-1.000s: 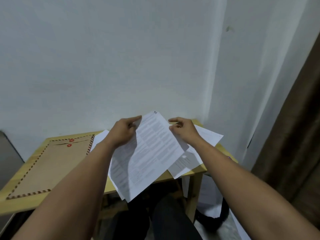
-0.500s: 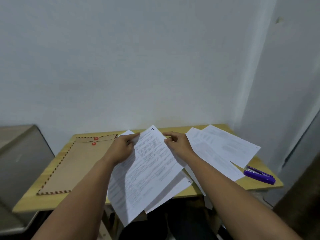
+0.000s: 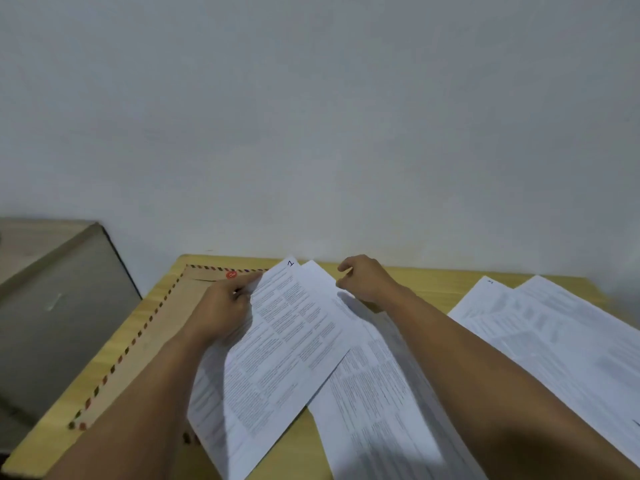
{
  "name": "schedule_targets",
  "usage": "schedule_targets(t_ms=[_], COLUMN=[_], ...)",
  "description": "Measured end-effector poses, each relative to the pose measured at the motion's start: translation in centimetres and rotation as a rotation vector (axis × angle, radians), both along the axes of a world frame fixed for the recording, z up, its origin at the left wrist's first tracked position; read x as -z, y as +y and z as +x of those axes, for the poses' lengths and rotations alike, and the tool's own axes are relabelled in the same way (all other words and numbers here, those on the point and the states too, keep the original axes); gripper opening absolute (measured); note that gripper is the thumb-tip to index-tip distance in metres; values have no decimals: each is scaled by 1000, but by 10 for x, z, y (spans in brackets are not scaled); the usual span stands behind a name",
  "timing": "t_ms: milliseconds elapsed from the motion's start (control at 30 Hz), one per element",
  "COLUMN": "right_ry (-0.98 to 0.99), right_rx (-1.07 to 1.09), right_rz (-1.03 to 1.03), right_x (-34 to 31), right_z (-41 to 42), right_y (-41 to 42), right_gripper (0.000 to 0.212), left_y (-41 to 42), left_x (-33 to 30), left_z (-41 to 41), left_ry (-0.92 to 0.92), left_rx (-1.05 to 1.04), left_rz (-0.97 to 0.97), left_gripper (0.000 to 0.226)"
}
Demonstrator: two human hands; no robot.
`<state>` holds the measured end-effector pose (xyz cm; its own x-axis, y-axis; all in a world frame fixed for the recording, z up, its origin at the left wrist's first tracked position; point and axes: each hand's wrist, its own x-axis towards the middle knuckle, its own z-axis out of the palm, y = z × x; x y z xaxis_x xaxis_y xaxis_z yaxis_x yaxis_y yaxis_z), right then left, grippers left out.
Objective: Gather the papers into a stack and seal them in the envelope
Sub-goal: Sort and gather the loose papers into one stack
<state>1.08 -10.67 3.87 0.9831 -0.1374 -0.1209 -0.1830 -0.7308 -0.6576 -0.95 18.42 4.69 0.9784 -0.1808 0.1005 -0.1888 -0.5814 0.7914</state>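
Observation:
My left hand (image 3: 221, 306) grips the left edge of a printed sheet (image 3: 284, 341) marked "1" at its top corner, with more sheets held under it. They lie tilted over the right part of the brown envelope (image 3: 156, 341), which has a striped border and a red button (image 3: 231, 274) and lies flat on the wooden table (image 3: 422, 282). My right hand (image 3: 367, 282) is curled at the far edge of a lower sheet (image 3: 374, 393) and seems to pinch it. Two more sheets (image 3: 540, 323) lie spread at the table's right.
A grey cabinet (image 3: 52, 306) stands against the table's left side. A plain white wall (image 3: 311, 133) runs right behind the table. Bare wood shows between my right forearm and the right-hand sheets.
The view has swung left and down. The held papers have come down onto the table over the envelope. My right hand has left the top sheet's corner for the sheet beneath.

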Motion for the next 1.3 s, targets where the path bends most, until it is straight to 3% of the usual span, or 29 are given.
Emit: schedule_targets(t_ms=[100,233,433,567,700,800,867,1300], right_ry=[93,136,260,212,-72,-309,-427,-786], right_rx=[-31,-51,12,72,221,246,234,347], right_rz=[-101,-317,-272,-215,27,197,289,568], right_x=[12,11,13,25,21,9,-5,-96], right_z=[29,46,63,67,56,45,40,-12], right_y=[18,37,35,26,21,20,20,-11], right_gripper=[70,42,55,40,25,5,4,2], left_y=[16,26,30,29,26,26,26,13], left_x=[8,17,26,31,28,22,15,-56], left_z=[21,30,29,25,18,15,12,-25], left_ry=[22,21,85,82,68,40,2,-211], left_rx=[-35,-41,-43,-56,-71,-48,-46,-11], left_rz=[22,59,16,-15,-50,-62,-42,-116], left_gripper=[52,54,48,47,47,51,51,48])
